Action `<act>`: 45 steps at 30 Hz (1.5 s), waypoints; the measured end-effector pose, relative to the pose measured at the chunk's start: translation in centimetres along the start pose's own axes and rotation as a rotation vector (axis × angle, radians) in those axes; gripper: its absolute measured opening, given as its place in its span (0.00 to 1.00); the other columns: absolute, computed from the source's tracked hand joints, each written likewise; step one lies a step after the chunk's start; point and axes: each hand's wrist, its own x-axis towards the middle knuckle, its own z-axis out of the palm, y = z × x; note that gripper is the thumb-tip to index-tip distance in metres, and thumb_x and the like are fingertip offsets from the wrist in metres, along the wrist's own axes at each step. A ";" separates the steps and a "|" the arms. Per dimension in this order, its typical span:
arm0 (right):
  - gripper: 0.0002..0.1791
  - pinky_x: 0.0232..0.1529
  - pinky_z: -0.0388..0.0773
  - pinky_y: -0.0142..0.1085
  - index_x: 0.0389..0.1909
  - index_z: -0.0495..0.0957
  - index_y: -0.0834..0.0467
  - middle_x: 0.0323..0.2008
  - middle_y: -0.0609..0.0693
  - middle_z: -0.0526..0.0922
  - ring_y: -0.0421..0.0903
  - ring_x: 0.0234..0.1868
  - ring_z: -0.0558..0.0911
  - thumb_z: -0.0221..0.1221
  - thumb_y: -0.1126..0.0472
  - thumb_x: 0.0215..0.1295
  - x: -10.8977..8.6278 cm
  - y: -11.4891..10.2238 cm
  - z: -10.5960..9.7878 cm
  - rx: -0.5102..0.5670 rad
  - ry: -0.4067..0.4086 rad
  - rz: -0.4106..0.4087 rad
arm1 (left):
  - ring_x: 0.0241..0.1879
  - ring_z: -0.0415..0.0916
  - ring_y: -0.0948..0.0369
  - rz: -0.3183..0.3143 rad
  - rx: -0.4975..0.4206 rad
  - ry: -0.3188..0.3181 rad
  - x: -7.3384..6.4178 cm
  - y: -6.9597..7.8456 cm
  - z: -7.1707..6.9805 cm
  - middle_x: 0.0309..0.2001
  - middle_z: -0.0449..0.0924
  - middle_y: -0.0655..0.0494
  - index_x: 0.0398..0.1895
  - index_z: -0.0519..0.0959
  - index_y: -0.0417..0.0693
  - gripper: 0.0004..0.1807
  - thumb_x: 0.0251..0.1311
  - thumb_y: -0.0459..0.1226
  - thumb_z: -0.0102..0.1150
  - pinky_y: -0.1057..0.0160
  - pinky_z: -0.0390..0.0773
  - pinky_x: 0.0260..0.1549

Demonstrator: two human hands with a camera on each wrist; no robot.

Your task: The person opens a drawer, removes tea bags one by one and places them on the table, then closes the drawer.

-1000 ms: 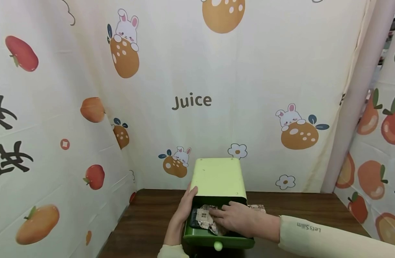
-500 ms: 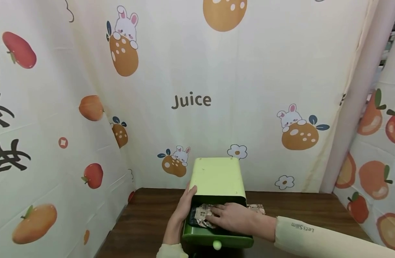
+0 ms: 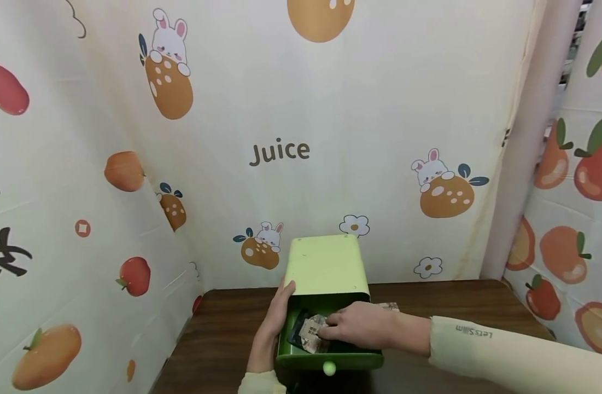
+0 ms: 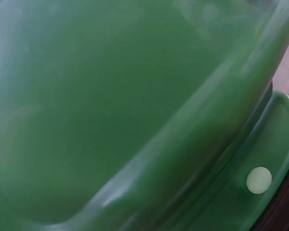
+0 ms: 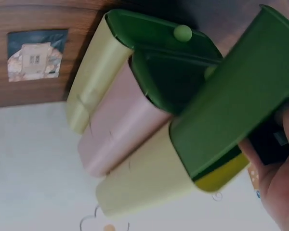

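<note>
A tiered box with a pale yellow-green top point(image 3: 327, 265) has its green top drawer point(image 3: 330, 361) pulled out. Inside lies a flat packet point(image 3: 312, 332), dark at one end and floral at the other, with a pale label. The right hand point(image 3: 362, 325) reaches in from the right and pinches the packet's right edge; part of the packet is hidden beneath the fingers. Against the box's left side rests the left hand point(image 3: 276, 317), its thumb near the top front edge and its other fingers largely out of sight. A green drawer wall point(image 4: 125, 110) fills the left wrist view.
On the brown table point(image 3: 222, 328) lies another packet point(image 5: 36, 54), mostly behind the right arm in the head view. Beneath the top tier are a pink tier point(image 5: 123, 115) and a lower yellow-green tier point(image 5: 94, 77). A printed curtain point(image 3: 369, 137) stands behind.
The right hand's fingers have drawn in from lying over the packet to its right edge. The packet has turned in the drawer. The left hand stays at the box's side.
</note>
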 end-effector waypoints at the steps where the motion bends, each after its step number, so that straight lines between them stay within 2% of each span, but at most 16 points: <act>1: 0.19 0.25 0.71 0.27 0.55 0.73 0.44 0.38 0.40 0.79 0.34 0.29 0.76 0.63 0.61 0.65 -0.2 0.0 -0.4 -0.012 -0.005 -0.013 | 0.70 0.44 0.47 -0.002 0.001 -0.003 0.0 0.0 -0.1 0.76 0.39 0.46 0.79 0.40 0.52 0.34 0.77 0.53 0.31 0.45 0.49 0.63; 5: 0.26 0.26 0.72 0.27 0.57 0.73 0.44 0.41 0.41 0.79 0.34 0.32 0.78 0.68 0.63 0.59 -1.5 -0.2 -1.9 -0.035 -0.009 -0.044 | 0.69 0.45 0.47 0.000 -0.011 -0.018 -0.3 -0.1 -0.2 0.75 0.39 0.45 0.79 0.39 0.52 0.33 0.78 0.52 0.30 0.46 0.50 0.62; 9: 0.31 0.27 0.74 0.28 0.57 0.74 0.45 0.43 0.42 0.80 0.36 0.34 0.79 0.70 0.67 0.52 -3.2 -0.3 -3.3 -0.029 0.035 -0.025 | 0.67 0.49 0.49 -0.001 -0.034 -0.027 -0.3 0.0 -0.3 0.74 0.43 0.45 0.78 0.39 0.53 0.33 0.77 0.53 0.30 0.49 0.53 0.61; 12: 0.31 0.25 0.73 0.29 0.57 0.74 0.46 0.43 0.43 0.80 0.36 0.34 0.80 0.69 0.68 0.51 -4.5 -0.2 -4.1 -0.046 0.054 -0.007 | 0.66 0.51 0.49 -0.007 -0.033 -0.033 -0.2 0.2 -0.3 0.73 0.45 0.45 0.79 0.40 0.54 0.33 0.77 0.54 0.30 0.50 0.54 0.60; 16: 0.32 0.26 0.73 0.29 0.57 0.74 0.46 0.44 0.44 0.80 0.38 0.36 0.80 0.69 0.68 0.50 -5.9 0.1 -4.5 -0.073 0.029 0.004 | 0.66 0.50 0.49 -0.011 -0.038 -0.041 -0.2 0.4 -0.3 0.74 0.44 0.46 0.79 0.39 0.55 0.33 0.78 0.53 0.29 0.51 0.54 0.59; 21: 0.34 0.29 0.75 0.30 0.58 0.74 0.49 0.46 0.45 0.80 0.39 0.41 0.81 0.69 0.70 0.48 -7.1 0.6 -4.4 -0.056 0.013 0.046 | 0.62 0.55 0.50 -0.015 -0.048 -0.035 -0.1 0.3 -0.5 0.70 0.50 0.44 0.78 0.40 0.55 0.32 0.78 0.54 0.28 0.53 0.57 0.58; 23: 0.34 0.28 0.75 0.31 0.57 0.76 0.49 0.44 0.45 0.81 0.38 0.37 0.81 0.69 0.70 0.46 -7.8 0.8 -4.3 -0.051 0.008 0.078 | 0.60 0.57 0.50 -0.015 -0.053 -0.037 -0.1 0.3 -0.5 0.68 0.52 0.44 0.78 0.40 0.56 0.32 0.77 0.54 0.28 0.53 0.59 0.57; 28: 0.27 0.24 0.73 0.32 0.49 0.77 0.49 0.35 0.42 0.80 0.37 0.27 0.78 0.69 0.70 0.46 -9.9 1.5 -3.6 -0.048 -0.042 0.156 | 0.59 0.59 0.49 -0.018 -0.064 -0.059 0.0 0.2 -0.4 0.66 0.53 0.43 0.78 0.38 0.56 0.32 0.78 0.54 0.28 0.53 0.61 0.56; 33: 0.24 0.22 0.71 0.33 0.46 0.79 0.49 0.31 0.41 0.80 0.38 0.24 0.76 0.71 0.69 0.47 -11.4 2.5 -2.1 -0.033 -0.124 0.228 | 0.59 0.57 0.49 -0.019 -0.062 -0.038 0.0 0.3 -0.5 0.66 0.54 0.43 0.78 0.40 0.57 0.32 0.77 0.54 0.28 0.52 0.58 0.57; 37: 0.19 0.20 0.68 0.33 0.40 0.79 0.48 0.26 0.40 0.76 0.37 0.21 0.72 0.71 0.69 0.48 -12.2 3.0 -0.8 -0.023 -0.183 0.266 | 0.60 0.56 0.50 -0.011 -0.063 -0.047 0.0 0.2 -0.4 0.67 0.53 0.43 0.78 0.40 0.56 0.32 0.78 0.53 0.28 0.51 0.57 0.59; 42: 0.15 0.18 0.66 0.33 0.29 0.74 0.47 0.22 0.37 0.72 0.36 0.19 0.67 0.69 0.69 0.51 -12.9 3.4 0.6 0.028 -0.189 0.311 | 0.58 0.59 0.51 -0.007 -0.057 -0.049 -0.1 0.0 -0.2 0.65 0.55 0.43 0.78 0.40 0.56 0.32 0.78 0.54 0.27 0.52 0.59 0.57; 45: 0.14 0.17 0.66 0.33 0.27 0.75 0.48 0.21 0.38 0.73 0.36 0.17 0.68 0.69 0.68 0.52 -13.1 3.8 1.4 0.039 -0.202 0.357 | 0.57 0.60 0.50 -0.003 -0.049 -0.042 0.1 0.1 -0.3 0.63 0.56 0.42 0.78 0.40 0.55 0.31 0.78 0.54 0.27 0.53 0.61 0.56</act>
